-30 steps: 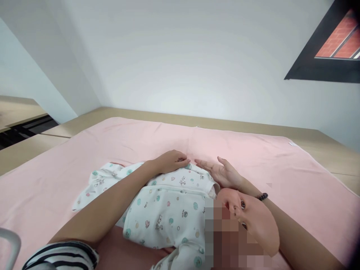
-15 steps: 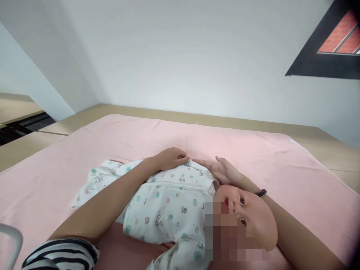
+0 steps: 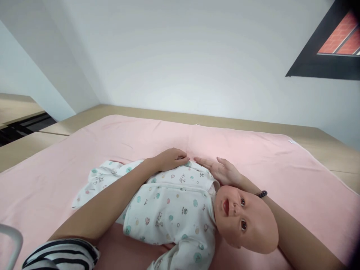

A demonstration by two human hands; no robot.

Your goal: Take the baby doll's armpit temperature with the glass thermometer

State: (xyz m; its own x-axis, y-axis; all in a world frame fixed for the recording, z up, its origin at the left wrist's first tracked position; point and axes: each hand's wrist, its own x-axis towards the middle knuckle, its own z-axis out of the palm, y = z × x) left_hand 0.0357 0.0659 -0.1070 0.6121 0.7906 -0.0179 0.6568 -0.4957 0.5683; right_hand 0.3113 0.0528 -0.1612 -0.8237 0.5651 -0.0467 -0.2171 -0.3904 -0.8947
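A baby doll (image 3: pixel 247 221) lies on its back with its bald head to the right. It wears a white long-sleeved baby top (image 3: pixel 168 210) printed with teal dots and small animals. Across the doll's body reaches my left arm, and my left hand (image 3: pixel 172 159) is curled on the end of the far sleeve (image 3: pixel 187 170), fingers closed on the cloth. Beyond the doll's head, my right hand (image 3: pixel 223 171) lies palm up beside the same sleeve, near the shoulder. Its fingers are stretched out and its thumb stands apart. The doll's far hand is hidden.
A pink cloth (image 3: pixel 135 135) covers most of the wooden table (image 3: pixel 157 112) under the doll. The white wall (image 3: pixel 185 67) rises behind it. A dark-framed window (image 3: pixel 303 62) is at the upper right. Part of a pale curved bar (image 3: pixel 17 240) shows at the lower left.
My right fingers have lifted very slightly beside the sleeve. My left hand and the doll have hardly moved.
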